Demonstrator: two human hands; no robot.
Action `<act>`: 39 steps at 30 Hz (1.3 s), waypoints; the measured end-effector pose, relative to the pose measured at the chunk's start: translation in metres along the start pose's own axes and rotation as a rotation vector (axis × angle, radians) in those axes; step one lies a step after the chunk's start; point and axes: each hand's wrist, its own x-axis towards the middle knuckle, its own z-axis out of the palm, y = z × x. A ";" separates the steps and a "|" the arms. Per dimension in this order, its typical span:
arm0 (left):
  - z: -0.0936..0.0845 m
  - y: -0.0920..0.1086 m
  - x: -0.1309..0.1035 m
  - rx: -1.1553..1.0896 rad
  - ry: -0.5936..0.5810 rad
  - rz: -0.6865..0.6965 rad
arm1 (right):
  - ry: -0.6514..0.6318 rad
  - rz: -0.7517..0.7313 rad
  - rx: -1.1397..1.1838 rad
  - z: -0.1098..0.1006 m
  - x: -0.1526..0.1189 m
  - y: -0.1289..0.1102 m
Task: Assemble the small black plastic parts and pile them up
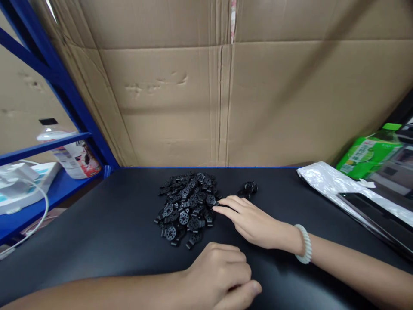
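Head view shows a pile of black pieces (187,206) on the dark counter (109,224), in front of both hands and a bit to the left. Each piece seems to have a round flat part with little holes in it and a short tab that sticks out. The right hand (254,219) has its fingers reaching out, and the tips touch a piece at the right edge of the pile. I can't tell if they pinch it or just rest on it. The left hand (222,275) is curled up near the front, apart from the pile, and I can't tell if anything is hidden inside it. A small black clump (250,187) lies just past the right hand.

The pieces look like hard plastic, so I think each one is light and stiff, and won't squash. They may be a bit slippery, and the tabs could catch on each other because they lie all mixed up. A good place to hold one is by the rim of the round part, with thumb and finger on two sides. The thin tab looks easier to snap
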 end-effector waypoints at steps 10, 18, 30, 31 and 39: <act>-0.005 0.005 -0.002 -0.129 0.186 -0.253 | 0.334 0.143 0.227 -0.006 -0.013 0.000; -0.004 0.001 0.001 -0.533 0.600 -0.566 | 0.477 0.315 0.380 -0.006 -0.032 -0.018; -0.002 0.000 0.001 -0.783 0.625 -0.589 | 0.353 0.122 0.289 0.013 -0.037 -0.028; -0.002 0.000 0.001 -0.797 0.642 -0.593 | 0.348 0.130 0.286 0.013 -0.036 -0.029; -0.001 -0.002 0.000 -0.738 0.671 -0.537 | 0.146 0.361 0.753 0.013 -0.030 -0.040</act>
